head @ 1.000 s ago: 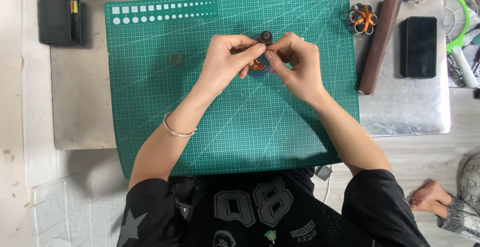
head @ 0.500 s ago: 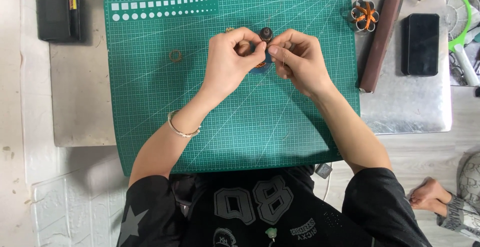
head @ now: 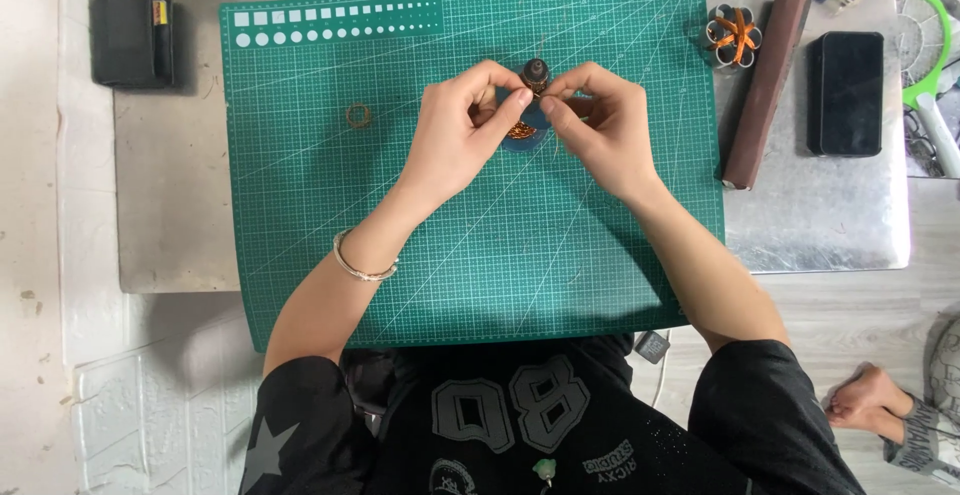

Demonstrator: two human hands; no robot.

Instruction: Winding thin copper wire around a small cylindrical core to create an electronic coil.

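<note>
Hands over green cutting mat

The hands cover most of the small blue part with copper coil; its shape cannot be told. The ring on the mat is too small to identify. The green swatter and a foot are cut off by the right edge.
</note>
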